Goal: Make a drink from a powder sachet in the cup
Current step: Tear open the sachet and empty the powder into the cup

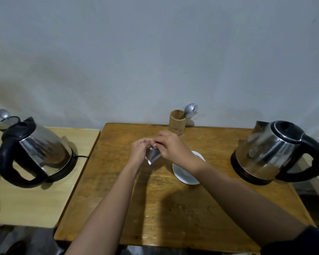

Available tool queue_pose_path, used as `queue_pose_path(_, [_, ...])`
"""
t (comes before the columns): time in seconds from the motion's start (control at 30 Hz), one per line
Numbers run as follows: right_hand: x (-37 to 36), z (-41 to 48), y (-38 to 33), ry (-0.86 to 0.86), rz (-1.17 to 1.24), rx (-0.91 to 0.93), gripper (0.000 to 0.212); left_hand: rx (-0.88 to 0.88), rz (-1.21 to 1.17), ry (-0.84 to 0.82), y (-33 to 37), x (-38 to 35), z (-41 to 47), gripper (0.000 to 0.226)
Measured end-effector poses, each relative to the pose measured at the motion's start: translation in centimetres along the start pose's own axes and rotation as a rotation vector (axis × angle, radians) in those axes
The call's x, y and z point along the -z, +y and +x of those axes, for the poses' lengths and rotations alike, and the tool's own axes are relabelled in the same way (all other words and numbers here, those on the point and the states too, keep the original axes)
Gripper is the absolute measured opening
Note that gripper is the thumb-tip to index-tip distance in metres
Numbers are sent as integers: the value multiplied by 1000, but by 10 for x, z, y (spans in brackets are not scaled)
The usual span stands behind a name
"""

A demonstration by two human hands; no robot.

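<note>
Head view: a wooden table [173, 208] against a grey wall.
Sachet [152, 157]: silver, held above the table's middle, its top edge up at the fingers and its long axis hanging down toward the person.
Left hand [139, 152]: pinching the sachet's top edge from the left.
Right hand [170, 147]: pinching the same edge from the right, fingertips nearly touching the left's.
Cup: hidden; only a white saucer [184, 174] shows under the right wrist, just right of the sachet, so the right hand is nearer.
Kettle [276, 153]: far right.

Two desks [173, 208] [35, 199], two kettles [39, 153] [273, 151], one sachet [152, 155], one saucer [184, 173], one wooden holder [177, 122], two hands [139, 150] [170, 146].
</note>
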State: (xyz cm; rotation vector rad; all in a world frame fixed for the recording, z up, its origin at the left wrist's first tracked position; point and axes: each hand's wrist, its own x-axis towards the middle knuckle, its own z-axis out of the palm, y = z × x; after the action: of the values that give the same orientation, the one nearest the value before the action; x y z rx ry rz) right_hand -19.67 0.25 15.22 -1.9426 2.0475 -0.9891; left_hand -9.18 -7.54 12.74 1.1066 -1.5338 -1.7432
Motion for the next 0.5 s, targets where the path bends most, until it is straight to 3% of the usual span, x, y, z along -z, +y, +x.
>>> queue_pose_path(0.1, [-1, 3, 0, 43, 19, -35, 14, -34, -46, 2, 0, 9, 1, 19])
queue_pose_path(0.27, [7, 15, -4, 32, 250, -221, 8, -57, -62, -113, -3, 21, -5, 14])
queue_pose_path(0.4, [9, 22, -8, 11, 256, -257, 10, -8, -110, -226, -5, 27, -9, 12])
queue_pose_path(0.5, [7, 22, -10, -24, 237, -241, 11, 14, -154, -187, -4, 31, -9, 9])
